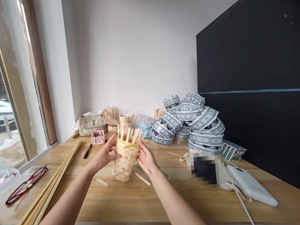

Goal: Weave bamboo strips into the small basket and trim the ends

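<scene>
A pale basket (124, 156) woven from flat wood strips stands tilted on the wooden table in front of me, its upright stakes sticking out above the weave. On its left side, my left hand (107, 153) is curved round the wall, thumb on the front and fingers near the rim. My right hand (146, 157) grips the basket's right side, partly over a loose strip end that points down from it. Just right of the base lies a short cut strip (142, 179), and a smaller offcut (102, 182) rests to the left.
Long wood strips (48, 186) run along the left, beside red glasses (27, 184). A black pen (87, 151), a pink box (98, 137) and a beige bag (92, 124) are farther back. Patterned paper rolls (190, 119) pile up right of centre; a white power bank (252, 185) lies at right.
</scene>
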Demonstrator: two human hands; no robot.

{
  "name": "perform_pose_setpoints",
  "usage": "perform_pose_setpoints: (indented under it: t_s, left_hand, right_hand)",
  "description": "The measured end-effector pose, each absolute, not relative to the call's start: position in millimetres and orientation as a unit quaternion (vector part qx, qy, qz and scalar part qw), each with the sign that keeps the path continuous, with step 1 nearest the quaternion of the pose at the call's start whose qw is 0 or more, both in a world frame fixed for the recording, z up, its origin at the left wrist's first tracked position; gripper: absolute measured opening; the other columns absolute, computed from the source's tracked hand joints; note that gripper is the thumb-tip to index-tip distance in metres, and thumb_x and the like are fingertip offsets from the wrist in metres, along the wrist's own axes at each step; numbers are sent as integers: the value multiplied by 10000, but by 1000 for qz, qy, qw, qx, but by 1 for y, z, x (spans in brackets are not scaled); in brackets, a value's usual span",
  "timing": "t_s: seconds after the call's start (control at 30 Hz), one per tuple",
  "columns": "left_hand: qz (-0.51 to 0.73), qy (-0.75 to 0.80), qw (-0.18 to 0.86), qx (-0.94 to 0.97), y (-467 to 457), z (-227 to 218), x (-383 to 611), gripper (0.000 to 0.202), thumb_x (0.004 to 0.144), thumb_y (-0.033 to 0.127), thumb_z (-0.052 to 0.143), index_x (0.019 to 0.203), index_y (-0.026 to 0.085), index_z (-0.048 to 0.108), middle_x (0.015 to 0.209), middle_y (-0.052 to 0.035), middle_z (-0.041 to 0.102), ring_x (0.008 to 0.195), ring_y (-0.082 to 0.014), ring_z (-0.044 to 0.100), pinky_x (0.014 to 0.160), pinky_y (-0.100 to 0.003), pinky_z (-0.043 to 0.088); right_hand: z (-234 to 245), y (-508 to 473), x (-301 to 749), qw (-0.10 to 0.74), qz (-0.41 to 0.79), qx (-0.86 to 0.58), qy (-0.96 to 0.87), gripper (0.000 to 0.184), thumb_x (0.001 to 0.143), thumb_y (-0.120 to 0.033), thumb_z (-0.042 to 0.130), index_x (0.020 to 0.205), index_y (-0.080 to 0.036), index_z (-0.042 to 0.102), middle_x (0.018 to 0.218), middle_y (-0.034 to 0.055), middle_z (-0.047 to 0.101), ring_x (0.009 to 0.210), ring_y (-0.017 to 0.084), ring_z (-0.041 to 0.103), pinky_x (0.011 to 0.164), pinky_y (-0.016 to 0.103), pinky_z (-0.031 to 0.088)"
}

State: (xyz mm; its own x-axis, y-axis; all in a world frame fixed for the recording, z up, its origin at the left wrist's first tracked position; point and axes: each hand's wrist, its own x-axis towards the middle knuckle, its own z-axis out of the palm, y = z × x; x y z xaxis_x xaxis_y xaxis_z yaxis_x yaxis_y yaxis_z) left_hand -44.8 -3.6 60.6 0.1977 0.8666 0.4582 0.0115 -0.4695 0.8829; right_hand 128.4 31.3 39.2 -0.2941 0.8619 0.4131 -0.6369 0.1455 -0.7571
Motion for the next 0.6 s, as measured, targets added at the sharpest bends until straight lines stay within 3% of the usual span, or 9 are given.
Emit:
perform_pose_setpoints:
  t_s: [0.13, 0.23, 0.33, 0.43, 0.53, 0.6]
  left_hand:
    - [572, 372, 284, 674, -6, 63, -38, 683, 484, 220, 766, 1127, 262, 543, 1182, -82, 536, 1179, -303, 375, 1012, -439, 207]
    - [600, 377, 240, 664, -9, 62, -29, 652, 479, 246, 772, 1096, 245, 564, 1222, -88, 488, 1204, -306, 333, 1016, -423, 208]
    - [577, 377, 313, 653, -13, 59, -22, 611, 555, 291, 733, 1130, 249, 531, 1236, -101, 464, 1166, -316, 379, 956, -447, 304]
    - [544, 331, 441, 633, -16, 56, -17, 726, 599, 290, 709, 1249, 285, 387, 1249, -108, 453, 1111, -305, 448, 902, -443, 368]
    - [581, 328, 463, 583, -17, 53, -19, 917, 586, 275, 727, 1328, 324, 192, 1333, -105, 357, 1182, -288, 377, 946, -430, 325]
    - [555, 343, 493, 575, -18, 50, -23, 877, 638, 336, 684, 1343, 281, 166, 1328, -131, 365, 1203, -285, 349, 974, -443, 278]
  right_hand:
    - [37, 28, 137, 575, 660, -125, -467, 391, 747, -499, 449, 977, -223, 603, 1074, 23, 616, 1054, 229, 517, 840, 383, 430]
    - [37, 26, 143, 580, 656, -131, -465, 408, 735, -533, 447, 970, -244, 611, 1062, 17, 623, 1016, 220, 541, 839, 384, 430]
    - [36, 24, 150, 573, 676, -137, -443, 397, 728, -542, 445, 940, -257, 622, 1009, 14, 645, 948, 223, 574, 806, 396, 442]
    - [31, 24, 156, 588, 693, -120, -399, 357, 724, -512, 466, 902, -252, 635, 923, 8, 671, 878, 220, 596, 781, 394, 450]
    - [26, 25, 161, 615, 694, -98, -361, 307, 720, -478, 488, 870, -258, 642, 889, -20, 678, 849, 192, 600, 785, 357, 450]
    - [25, 25, 163, 616, 703, -85, -346, 291, 718, -470, 494, 854, -261, 644, 879, -35, 679, 836, 177, 600, 783, 337, 451]
